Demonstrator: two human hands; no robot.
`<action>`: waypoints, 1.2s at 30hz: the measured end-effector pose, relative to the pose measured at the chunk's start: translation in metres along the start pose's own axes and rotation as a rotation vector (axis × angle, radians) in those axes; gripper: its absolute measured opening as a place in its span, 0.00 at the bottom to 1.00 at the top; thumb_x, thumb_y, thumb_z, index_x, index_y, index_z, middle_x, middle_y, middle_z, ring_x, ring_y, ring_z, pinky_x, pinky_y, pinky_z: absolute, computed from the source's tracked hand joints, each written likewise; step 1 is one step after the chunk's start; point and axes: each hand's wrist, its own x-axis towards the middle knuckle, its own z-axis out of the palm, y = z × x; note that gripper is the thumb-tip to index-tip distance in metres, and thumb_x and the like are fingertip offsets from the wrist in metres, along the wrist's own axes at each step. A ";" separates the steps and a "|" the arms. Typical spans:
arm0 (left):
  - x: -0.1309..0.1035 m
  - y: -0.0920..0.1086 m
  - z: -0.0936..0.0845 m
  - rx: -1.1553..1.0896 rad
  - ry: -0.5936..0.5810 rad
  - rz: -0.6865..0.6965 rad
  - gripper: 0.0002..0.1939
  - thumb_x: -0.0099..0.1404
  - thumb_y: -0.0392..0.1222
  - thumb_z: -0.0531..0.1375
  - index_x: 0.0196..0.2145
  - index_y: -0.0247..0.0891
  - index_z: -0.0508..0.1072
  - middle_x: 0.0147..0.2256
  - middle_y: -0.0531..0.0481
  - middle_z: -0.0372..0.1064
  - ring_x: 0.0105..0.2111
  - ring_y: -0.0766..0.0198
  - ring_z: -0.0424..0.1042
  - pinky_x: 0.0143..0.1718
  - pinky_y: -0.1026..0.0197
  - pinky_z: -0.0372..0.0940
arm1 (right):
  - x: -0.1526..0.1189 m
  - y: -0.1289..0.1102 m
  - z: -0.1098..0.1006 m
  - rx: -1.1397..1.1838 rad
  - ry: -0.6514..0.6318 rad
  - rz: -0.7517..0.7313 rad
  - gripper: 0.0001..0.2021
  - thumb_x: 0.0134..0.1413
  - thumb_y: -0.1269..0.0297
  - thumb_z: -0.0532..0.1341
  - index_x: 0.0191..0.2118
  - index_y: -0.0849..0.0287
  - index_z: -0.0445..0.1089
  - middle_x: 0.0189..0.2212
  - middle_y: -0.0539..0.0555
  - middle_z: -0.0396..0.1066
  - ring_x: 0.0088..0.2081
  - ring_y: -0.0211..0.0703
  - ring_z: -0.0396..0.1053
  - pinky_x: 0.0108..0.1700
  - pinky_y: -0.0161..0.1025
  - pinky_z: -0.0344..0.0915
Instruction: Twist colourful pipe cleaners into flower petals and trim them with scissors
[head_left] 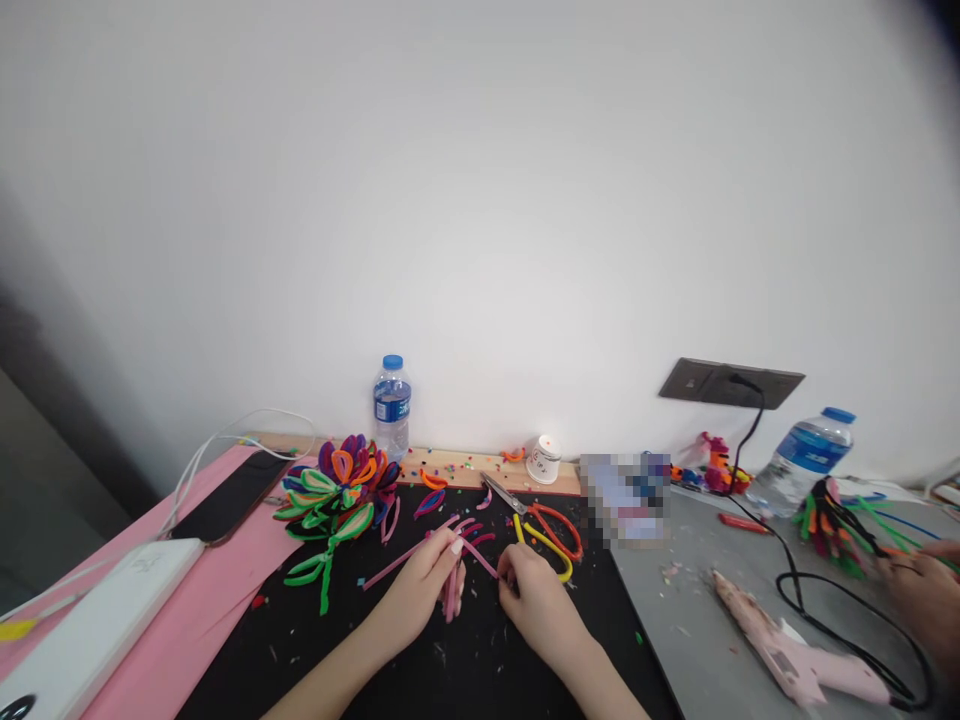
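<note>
Over the black mat (420, 680), my left hand (429, 580) is closed around several pink pipe cleaners (451, 592), some sticking out to the left and some hanging down. Pinched in the fingers of my right hand (534, 595) is the end of one pink strand that runs across from the left hand. Scissors (536, 520) with one orange-red and one yellow handle lie just beyond the right hand. Left of my hands rests a many-coloured pipe-cleaner flower (337, 500) with green leaves. Loose pipe-cleaner loops (431, 495) lie behind my hands.
A water bottle (392, 410) and a paper cup (545, 460) stand by the wall. At left are a phone (232, 495) and a white power strip (105, 640). On the right lie a pink glue gun (795, 645) with a black cord and another person's hand (922, 590).
</note>
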 end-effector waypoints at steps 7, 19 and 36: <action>-0.014 0.000 0.000 0.024 0.033 -0.062 0.14 0.63 0.52 0.45 0.27 0.41 0.53 0.19 0.63 0.49 0.11 0.75 0.47 0.14 0.70 0.52 | -0.016 0.003 -0.011 0.264 -0.006 0.101 0.06 0.46 0.74 0.50 0.29 0.58 0.62 0.21 0.48 0.64 0.22 0.37 0.62 0.25 0.32 0.56; -0.031 0.007 0.004 0.367 0.227 0.016 0.18 0.63 0.47 0.48 0.49 0.43 0.64 0.43 0.46 0.66 0.42 0.56 0.63 0.46 0.56 0.55 | -0.028 -0.006 -0.012 0.531 -0.165 0.116 0.04 0.49 0.67 0.53 0.29 0.59 0.64 0.17 0.47 0.63 0.21 0.36 0.60 0.25 0.32 0.56; -0.024 0.014 0.006 0.279 0.199 0.061 0.25 0.65 0.48 0.46 0.58 0.40 0.53 0.58 0.48 0.50 0.58 0.59 0.47 0.59 0.53 0.40 | -0.015 -0.015 -0.013 0.716 -0.216 0.186 0.04 0.46 0.69 0.53 0.29 0.61 0.64 0.15 0.45 0.63 0.15 0.31 0.54 0.18 0.29 0.49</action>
